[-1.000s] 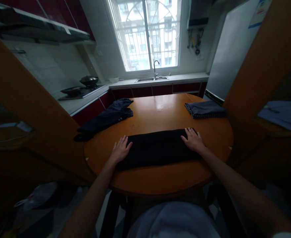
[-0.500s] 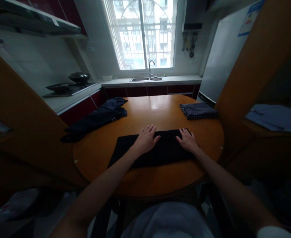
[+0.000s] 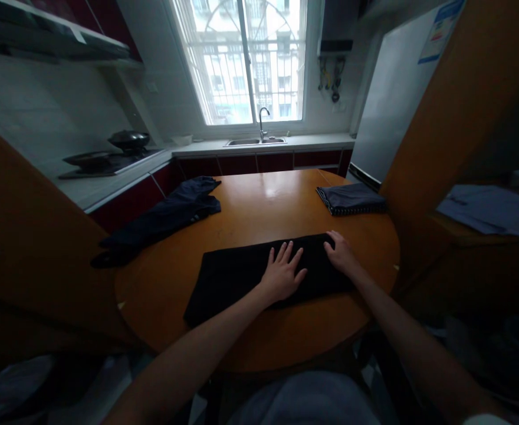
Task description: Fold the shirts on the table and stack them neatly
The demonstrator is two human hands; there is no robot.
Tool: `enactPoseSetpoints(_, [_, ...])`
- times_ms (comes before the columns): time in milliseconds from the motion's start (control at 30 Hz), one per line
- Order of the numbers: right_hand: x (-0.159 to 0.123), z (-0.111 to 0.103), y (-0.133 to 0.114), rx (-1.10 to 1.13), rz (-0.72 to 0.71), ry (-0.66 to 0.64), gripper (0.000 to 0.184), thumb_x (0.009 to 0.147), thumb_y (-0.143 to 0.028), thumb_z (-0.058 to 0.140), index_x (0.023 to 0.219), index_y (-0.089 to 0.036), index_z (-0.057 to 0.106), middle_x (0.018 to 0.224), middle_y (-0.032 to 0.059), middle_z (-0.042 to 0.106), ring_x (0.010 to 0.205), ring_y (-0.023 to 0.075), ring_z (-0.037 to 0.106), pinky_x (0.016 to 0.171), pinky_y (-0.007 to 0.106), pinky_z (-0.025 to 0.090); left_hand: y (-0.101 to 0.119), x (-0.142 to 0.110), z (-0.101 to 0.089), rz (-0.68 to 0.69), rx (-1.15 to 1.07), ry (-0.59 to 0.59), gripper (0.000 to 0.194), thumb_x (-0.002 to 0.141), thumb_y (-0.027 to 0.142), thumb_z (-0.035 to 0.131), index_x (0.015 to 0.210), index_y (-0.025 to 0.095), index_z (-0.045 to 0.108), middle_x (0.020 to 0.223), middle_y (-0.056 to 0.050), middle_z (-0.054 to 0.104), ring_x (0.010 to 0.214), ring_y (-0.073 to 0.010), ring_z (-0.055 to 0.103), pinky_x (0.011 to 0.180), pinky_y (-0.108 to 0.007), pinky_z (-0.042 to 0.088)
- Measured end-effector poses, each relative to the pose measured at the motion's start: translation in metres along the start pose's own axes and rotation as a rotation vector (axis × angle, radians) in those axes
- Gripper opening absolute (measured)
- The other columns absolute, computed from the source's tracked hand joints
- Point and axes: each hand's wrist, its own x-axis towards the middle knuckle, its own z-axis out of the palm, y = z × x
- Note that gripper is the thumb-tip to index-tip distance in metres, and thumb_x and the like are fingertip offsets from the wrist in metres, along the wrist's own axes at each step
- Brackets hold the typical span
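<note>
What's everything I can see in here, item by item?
table: 1, orange-brown, centre
black cloth: 1, black, on table
garment: 1, dark blue, table's left edge
folded cloth: count unclear, dark grey, table's far right
counter: 1, pale, behind table
stove: 1, dark, counter's left side
pans: 2, dark, on stove
sink: 1, silvery, in counter
tap: 1, silvery, at sink
window: 1, pale-framed, above sink
cabinets: several, dark red, below counter
wall box: 1, dark, right of window
hood: 1, dark, upper left
fridge: 1, pale grey, right
left hand: 1, bare, on black cloth
right hand: 1, bare, cloth's right end
</note>
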Motion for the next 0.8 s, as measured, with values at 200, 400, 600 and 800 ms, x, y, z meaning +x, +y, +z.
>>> enactPoseSetpoints(200, [0.013,-0.028,0.026,0.375,0.235,0.066,0.049,0.087,-0.02,0.058,0.133,-0.005,0.063,0.134,0.021,0.065,0.122,0.0275,0.064,0.108,0.039,0.047,0.003,-0.003,-0.01,0.203,-0.039,-0.061,0.069,0.101,0.058,0.041,0.161,0.026,0.027,0.17,-0.01,0.008,0.157,-0.0341,0.003,0.122,-0.065,0.005])
enactPoseSetpoints(400, [0.002,-0.055,0.028,0.603,0.394,-0.107,0.044,0.084,-0.019,0.069,0.127,-0.011,0.066,0.131,0.019,0.067,0.108,0.0267,0.07,0.078,0.03,0.061,0.008,-0.008,-0.018,0.537,-0.139,-0.193,0.059,0.105,0.053,0.036,0.16,0.035,0.027,0.169,-0.002,0.022,0.157,-0.0289,0.01,0.124,-0.059,0.007])
enactPoseSetpoints(600, [-0.007,-0.073,0.021,0.705,0.475,-0.227,0.034,0.084,-0.018,0.073,0.117,-0.013,0.065,0.113,0.0159,0.072,0.089,0.0185,0.071,0.064,0.022,0.058,0.01,-0.01,-0.021,0.664,-0.209,-0.251,0.072,0.1,0.059,0.048,0.162,0.035,0.02,0.168,-0.002,0.024,0.156,-0.0314,0.01,0.124,-0.06,0.004])
enactPoseSetpoints(800, [-0.003,-0.078,0.019,0.622,0.498,-0.355,0.014,0.087,-0.023,0.073,0.095,-0.013,0.068,0.082,0.0072,0.07,0.063,0.0108,0.062,0.052,0.018,0.049,0.013,-0.013,-0.024,0.719,-0.257,-0.252,0.076,0.097,0.057,0.056,0.161,0.036,0.022,0.167,-0.003,0.027,0.156,-0.0324,0.013,0.124,-0.059,0.005])
